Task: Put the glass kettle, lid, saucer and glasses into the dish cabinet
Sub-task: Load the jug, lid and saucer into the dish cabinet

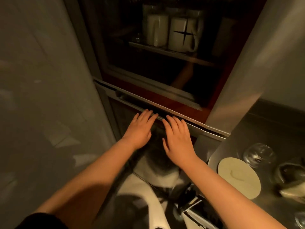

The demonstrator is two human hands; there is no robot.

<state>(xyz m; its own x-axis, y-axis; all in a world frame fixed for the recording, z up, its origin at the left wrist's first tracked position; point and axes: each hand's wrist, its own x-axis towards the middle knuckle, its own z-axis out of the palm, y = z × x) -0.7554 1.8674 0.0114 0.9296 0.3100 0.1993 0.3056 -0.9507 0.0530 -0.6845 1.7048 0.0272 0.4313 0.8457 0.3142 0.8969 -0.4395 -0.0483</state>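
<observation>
My left hand (140,128) and right hand (177,138), both empty with fingers spread, rest side by side on the dish cabinet (173,116) front rail, centre frame. Saucer (239,177) and glasses (260,154) remain on the counter (272,126), lower right: loading not yet begun.

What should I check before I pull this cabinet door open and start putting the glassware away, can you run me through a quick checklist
1. Both hands free: ok. The left hand and right hand hold nothing.
2. Fingers on the door edge: ok, fingertips of both hands rest along the metal rail; how firm the grip is, cannot tell.
3. Door open: not ok, only a narrow gap shows.
4. Glassware within reach: ok. An upturned glass and the round saucer sit on the counter to the right.
5. Shelf room: cannot tell. Two white mugs fill the upper shelf; the lower space is dark.
6. Kettle and lid located: cannot tell.
</observation>
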